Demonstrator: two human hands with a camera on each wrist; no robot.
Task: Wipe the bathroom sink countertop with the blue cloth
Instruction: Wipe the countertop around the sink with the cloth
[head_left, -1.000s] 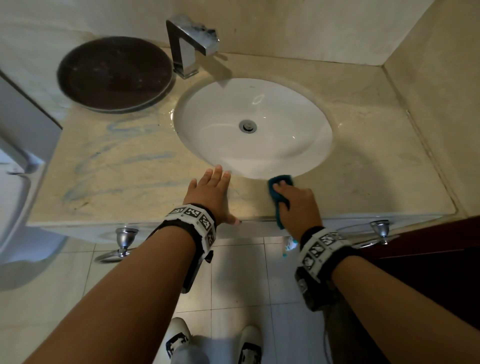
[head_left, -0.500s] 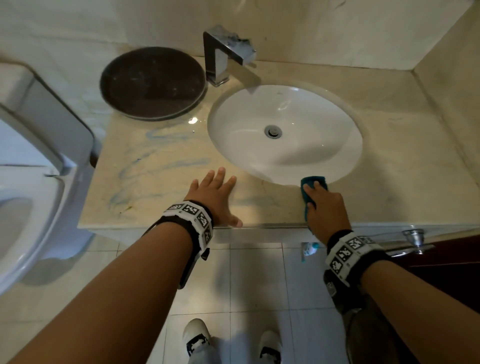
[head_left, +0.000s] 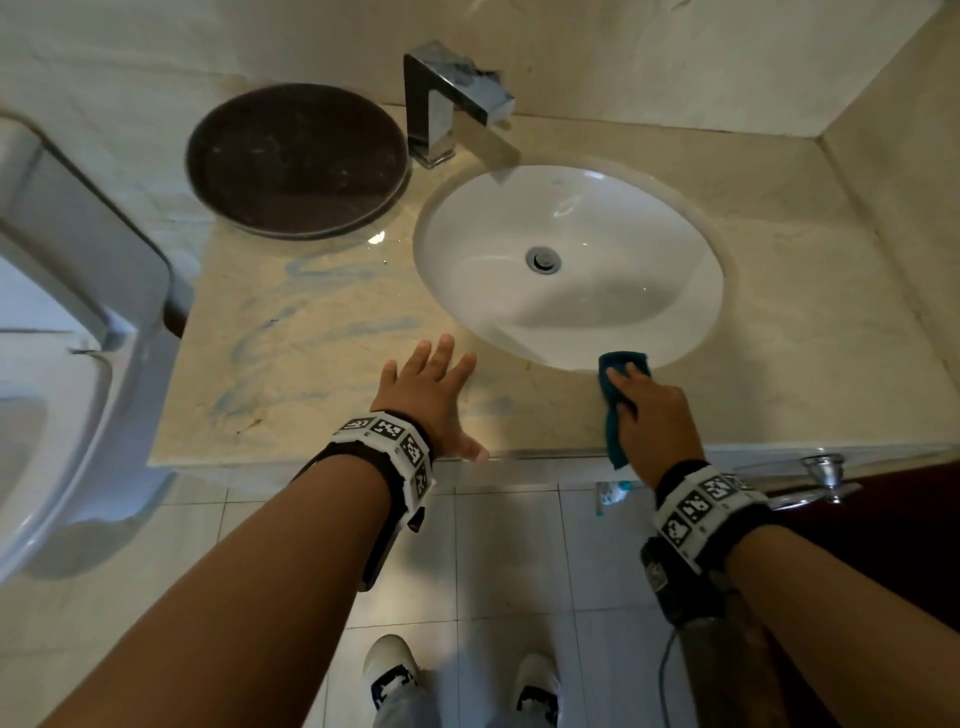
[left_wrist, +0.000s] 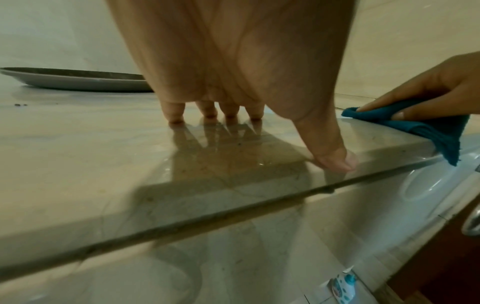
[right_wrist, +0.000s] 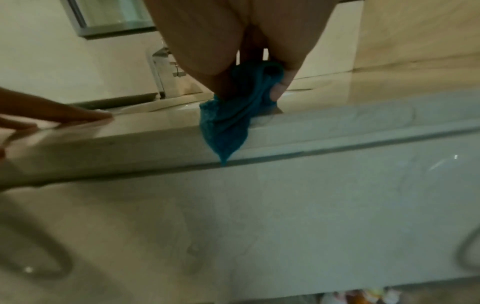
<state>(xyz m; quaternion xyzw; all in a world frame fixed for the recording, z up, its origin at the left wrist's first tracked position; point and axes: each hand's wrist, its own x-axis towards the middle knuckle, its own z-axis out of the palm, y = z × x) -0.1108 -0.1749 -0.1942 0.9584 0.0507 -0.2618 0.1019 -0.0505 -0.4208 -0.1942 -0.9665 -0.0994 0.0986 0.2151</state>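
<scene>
The beige marble countertop surrounds a white oval sink. My right hand grips the bunched blue cloth and holds it down on the narrow strip between the sink's front rim and the counter's front edge. One end of the blue cloth hangs over that edge. My left hand lies flat on the counter left of the cloth, fingers spread, thumb at the edge. In the left wrist view my left hand rests on its fingertips, with the blue cloth at the right. Blue smears mark the counter's left part.
A dark round tray sits at the back left beside the chrome faucet. Walls close off the back and right. A toilet stands to the left. A chrome handle sticks out below the front edge, and a small bottle stands on the floor.
The head view has swung left, bringing the toilet into view. My right hand has slid the cloth slightly right along the sink's front rim. My left hand stays flat on the counter.
</scene>
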